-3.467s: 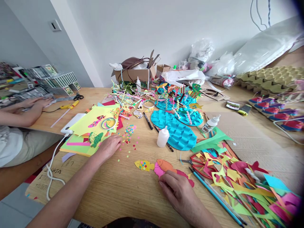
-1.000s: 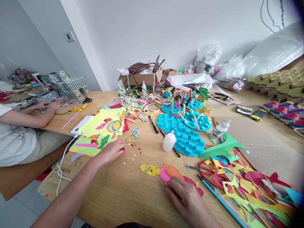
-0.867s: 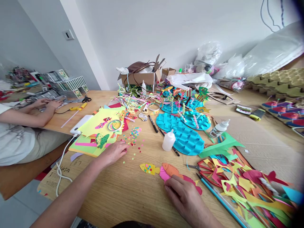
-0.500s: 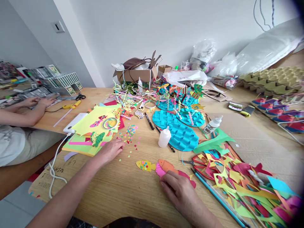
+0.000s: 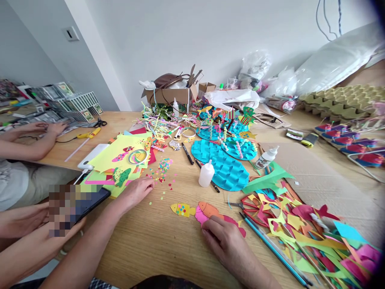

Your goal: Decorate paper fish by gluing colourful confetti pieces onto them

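Head view shows the right hand (image 5: 224, 243) with curled fingers hiding part of the pink fish (image 5: 200, 216) and the red paper shape (image 5: 237, 227) on the worktop (image 5: 150, 245), just beside the dotted yellow fish (image 5: 181, 209); whether they grip any paper I cannot tell. Left hand (image 5: 136, 193), its fingers loosely bent near the paper dots (image 5: 164, 165), has fingertips too unclear to know what they hold, and coloured squares cover much of another person's phone (image 5: 95, 198). Behind this wood-grain worktop stands a pale wall (image 5: 186, 40), while paper scraps (image 5: 321, 237) fade into the dark right edge.
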A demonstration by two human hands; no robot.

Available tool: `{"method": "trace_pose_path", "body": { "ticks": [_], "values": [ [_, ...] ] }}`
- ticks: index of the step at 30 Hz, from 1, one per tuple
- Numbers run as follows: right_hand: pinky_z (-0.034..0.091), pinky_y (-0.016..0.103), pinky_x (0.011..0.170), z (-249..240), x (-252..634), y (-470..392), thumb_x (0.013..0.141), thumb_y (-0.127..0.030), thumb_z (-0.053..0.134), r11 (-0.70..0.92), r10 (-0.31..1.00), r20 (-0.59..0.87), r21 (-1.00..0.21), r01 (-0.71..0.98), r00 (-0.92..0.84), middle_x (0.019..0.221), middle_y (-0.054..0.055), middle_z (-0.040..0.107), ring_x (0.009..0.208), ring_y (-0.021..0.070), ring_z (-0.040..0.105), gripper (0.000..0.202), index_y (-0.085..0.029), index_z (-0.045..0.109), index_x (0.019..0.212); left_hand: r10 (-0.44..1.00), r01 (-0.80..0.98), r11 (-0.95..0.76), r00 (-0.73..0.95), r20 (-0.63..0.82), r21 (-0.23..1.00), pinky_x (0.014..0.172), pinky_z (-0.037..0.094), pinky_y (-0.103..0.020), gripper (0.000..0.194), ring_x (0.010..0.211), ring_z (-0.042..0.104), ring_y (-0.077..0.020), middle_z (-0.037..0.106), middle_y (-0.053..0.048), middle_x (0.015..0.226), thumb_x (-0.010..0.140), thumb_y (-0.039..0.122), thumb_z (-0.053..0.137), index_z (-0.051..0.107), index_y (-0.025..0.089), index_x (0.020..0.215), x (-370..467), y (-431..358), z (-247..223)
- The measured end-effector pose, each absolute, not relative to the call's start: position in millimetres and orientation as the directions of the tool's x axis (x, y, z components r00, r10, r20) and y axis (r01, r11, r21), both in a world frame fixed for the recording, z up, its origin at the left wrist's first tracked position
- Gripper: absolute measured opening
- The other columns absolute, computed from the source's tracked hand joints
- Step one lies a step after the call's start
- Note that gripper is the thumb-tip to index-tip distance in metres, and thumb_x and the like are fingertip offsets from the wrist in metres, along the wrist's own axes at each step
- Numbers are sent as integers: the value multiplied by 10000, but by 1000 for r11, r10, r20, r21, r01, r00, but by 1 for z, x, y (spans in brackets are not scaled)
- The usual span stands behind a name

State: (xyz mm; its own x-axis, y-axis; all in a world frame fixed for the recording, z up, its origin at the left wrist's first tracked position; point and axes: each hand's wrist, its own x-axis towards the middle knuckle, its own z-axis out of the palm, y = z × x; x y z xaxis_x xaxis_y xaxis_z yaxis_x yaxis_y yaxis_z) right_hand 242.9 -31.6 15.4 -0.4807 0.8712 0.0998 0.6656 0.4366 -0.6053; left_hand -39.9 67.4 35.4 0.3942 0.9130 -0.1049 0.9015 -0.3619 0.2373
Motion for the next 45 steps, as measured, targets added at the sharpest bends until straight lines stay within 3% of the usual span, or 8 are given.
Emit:
{"method": "trace_pose_path", "body": {
  "ticks": [9,19,45],
  "values": [
    [365,214,544,16,242,-32,841,-149,369,444,869,113,-610,656,-483,720,14,556,637,125,524,177,-195,519,761,927,906,-330,364,-91,266,551,321,-200,169,587,480,-115,531,27,639,779,151,402,498,185,644,-43,65,36],
    [373,222,547,16,242,-32,858,-177,345,439,864,99,-627,643,-493,731,24,563,645,128,532,191,-195,512,767,942,931,-303,325,-83,204,600,352,-230,104,678,510,-148,550,-1,704,755,120,451,491,187,687,-38,59,27],
    [391,222,561,11,243,-31,864,-210,348,427,866,61,-605,672,-496,715,20,563,637,128,541,216,-197,535,756,960,961,-259,267,-86,95,704,405,-288,182,778,542,-182,582,-59,791,805,96,384,547,166,763,-29,53,26]
  ]
}}
